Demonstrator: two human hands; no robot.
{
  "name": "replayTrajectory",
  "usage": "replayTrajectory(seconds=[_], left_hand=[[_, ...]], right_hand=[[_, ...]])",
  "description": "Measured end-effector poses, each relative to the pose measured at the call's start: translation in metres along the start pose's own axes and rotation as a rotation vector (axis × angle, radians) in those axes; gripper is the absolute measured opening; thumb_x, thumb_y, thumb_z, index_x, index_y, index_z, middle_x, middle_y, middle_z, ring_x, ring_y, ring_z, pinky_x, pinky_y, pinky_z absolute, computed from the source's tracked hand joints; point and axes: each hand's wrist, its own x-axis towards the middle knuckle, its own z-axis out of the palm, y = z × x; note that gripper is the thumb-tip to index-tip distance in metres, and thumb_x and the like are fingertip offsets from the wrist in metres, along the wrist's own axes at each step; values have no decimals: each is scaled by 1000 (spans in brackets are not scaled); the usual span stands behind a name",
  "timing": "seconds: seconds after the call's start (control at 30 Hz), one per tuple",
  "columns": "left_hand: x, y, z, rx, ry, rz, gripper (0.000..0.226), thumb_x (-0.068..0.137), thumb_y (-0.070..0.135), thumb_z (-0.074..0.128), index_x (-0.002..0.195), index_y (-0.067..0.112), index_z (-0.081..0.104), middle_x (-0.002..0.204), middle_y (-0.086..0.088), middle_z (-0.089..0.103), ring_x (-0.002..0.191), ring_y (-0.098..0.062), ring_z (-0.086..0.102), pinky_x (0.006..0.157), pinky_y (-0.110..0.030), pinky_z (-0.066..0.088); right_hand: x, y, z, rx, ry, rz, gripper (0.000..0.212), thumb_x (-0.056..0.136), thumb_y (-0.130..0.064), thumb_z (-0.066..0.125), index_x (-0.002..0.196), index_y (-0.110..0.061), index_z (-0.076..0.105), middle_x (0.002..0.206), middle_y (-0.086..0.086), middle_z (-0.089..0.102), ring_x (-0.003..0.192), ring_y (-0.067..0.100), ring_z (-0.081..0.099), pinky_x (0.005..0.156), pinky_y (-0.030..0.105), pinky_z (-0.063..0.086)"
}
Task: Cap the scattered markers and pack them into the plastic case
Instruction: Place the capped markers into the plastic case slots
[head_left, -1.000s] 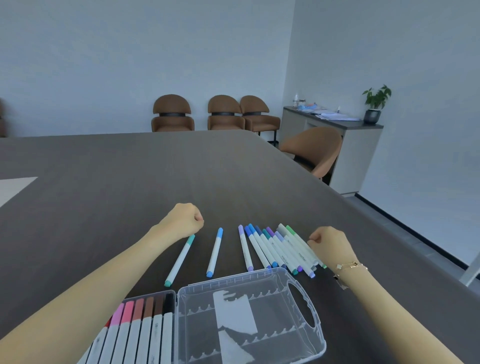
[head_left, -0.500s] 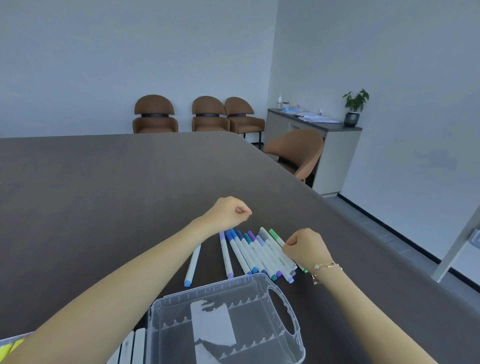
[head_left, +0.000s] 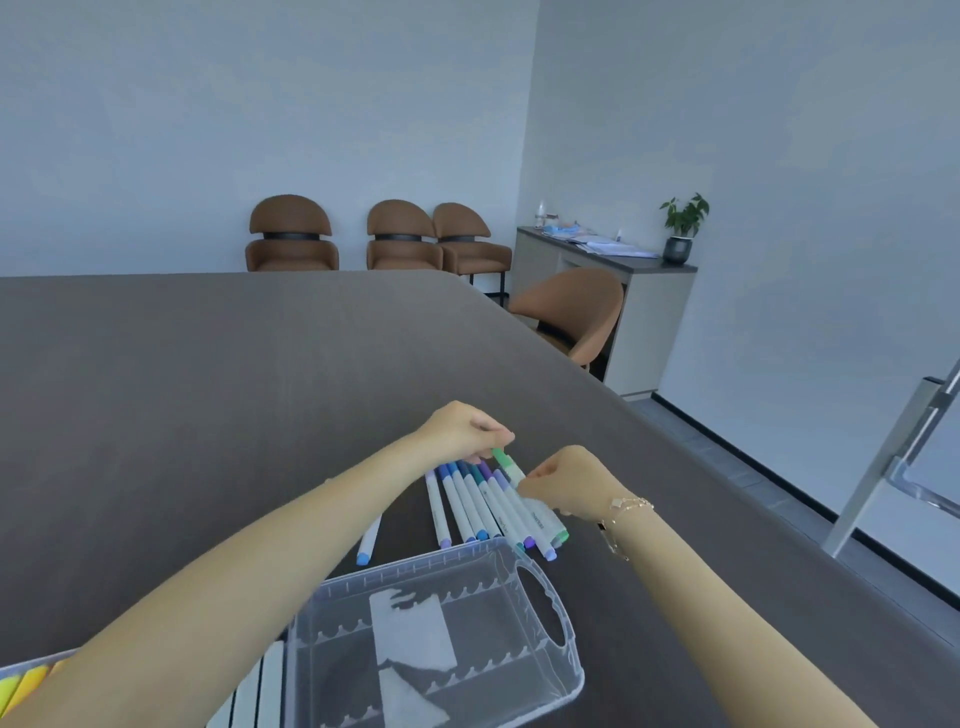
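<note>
Left hand (head_left: 460, 431) pinches green marker's (head_left: 506, 464) far cap, right hand (head_left: 566, 480) grips its barrel; a skewed push risks scattering the marker row (head_left: 478, 504) across the bench (head_left: 208, 389).

Plastic case (head_left: 441, 644) at near edge of table (head_left: 208, 389), packed markers (head_left: 262, 686) in its left half. Row of markers (head_left: 483, 506) just beyond case; single marker (head_left: 370, 540) left of row. Left hand (head_left: 460, 431) at row's far end, right hand (head_left: 569, 483) at its right. Chairs (head_left: 379, 236) behind table; cabinet (head_left: 613, 306) far right, plant (head_left: 683, 228) on it.
</note>
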Motion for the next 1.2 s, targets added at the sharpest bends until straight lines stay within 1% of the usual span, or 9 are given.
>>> replayTrajectory(seconds=[0.07, 0.17, 0.4, 0.53, 0.6, 0.73, 0.9, 1.1, 1.2], left_hand=[[-13, -3, -18, -90, -21, -78, 29, 85, 26, 69, 110, 12, 70, 108, -4, 69, 86, -9, 67, 81, -22, 55], [-48, -10, -47, -261, -105, -178, 34, 78, 28, 75, 106, 9, 72, 105, -3, 71, 91, -9, 69, 86, -21, 54], [-137, -66, -81, -257, -273, -299, 28, 76, 23, 76, 100, 8, 74, 102, -3, 73, 96, -10, 69, 89, -19, 52], [-163, -83, -86, -257, -219, -346, 27, 73, 24, 76, 97, 11, 75, 95, 1, 75, 89, -8, 70, 77, -14, 54], [-169, -84, -91, -235, -193, -360, 26, 75, 22, 76, 98, 10, 75, 94, 0, 74, 87, -8, 71, 75, -13, 54], [-177, -80, -93, -111, -191, -324, 23, 77, 27, 76, 96, 14, 76, 91, 2, 75, 86, -8, 71, 88, -20, 53], [-180, -89, -77, 115, -114, -207, 15, 76, 37, 75, 88, 28, 78, 88, 12, 73, 91, -7, 63, 90, -27, 49], [-188, -92, -80, 54, -128, -127, 14, 77, 33, 75, 90, 28, 77, 87, 14, 74, 87, -3, 66, 77, -16, 47], [-189, -97, -85, 97, -119, -117, 10, 76, 30, 76, 86, 28, 78, 84, 12, 74, 83, -3, 68, 77, -19, 50]], right_hand=[[-13, -19, 1, 30, -32, -24, 35, 82, -29, 64, 81, 7, 68, 71, 25, 53, 64, 16, 47, 72, 29, 52], [-39, -49, 9, 121, -95, -24, 31, 82, -24, 61, 58, -8, 48, 52, 4, 40, 50, 11, 41, 62, 22, 47], [-110, -79, 72, -10, -384, -149, 25, 86, -28, 58, 84, -7, 72, 70, -2, 65, 62, 7, 56, 59, 15, 44], [-129, -85, 94, -81, -379, -196, 34, 87, -40, 59, 63, -17, 66, 46, -5, 47, 45, 7, 40, 56, 18, 38], [-134, -92, 99, -90, -387, -197, 35, 87, -44, 59, 70, -16, 70, 49, -2, 44, 44, 10, 37, 56, 20, 40], [-140, -99, 104, -89, -417, -191, 39, 89, -43, 58, 95, -7, 74, 63, -3, 59, 47, 6, 40, 52, 17, 36], [-144, -95, 114, -132, -423, -248, 40, 89, -41, 58, 101, -5, 72, 103, 8, 71, 67, 6, 53, 76, 22, 42], [-145, -89, 115, -110, -390, -309, 41, 88, -42, 61, 98, -3, 73, 70, 4, 60, 61, 7, 51, 76, 24, 46], [-142, -86, 116, -70, -405, -315, 42, 86, -43, 63, 98, -4, 74, 80, 10, 65, 63, 7, 51, 80, 28, 48]])
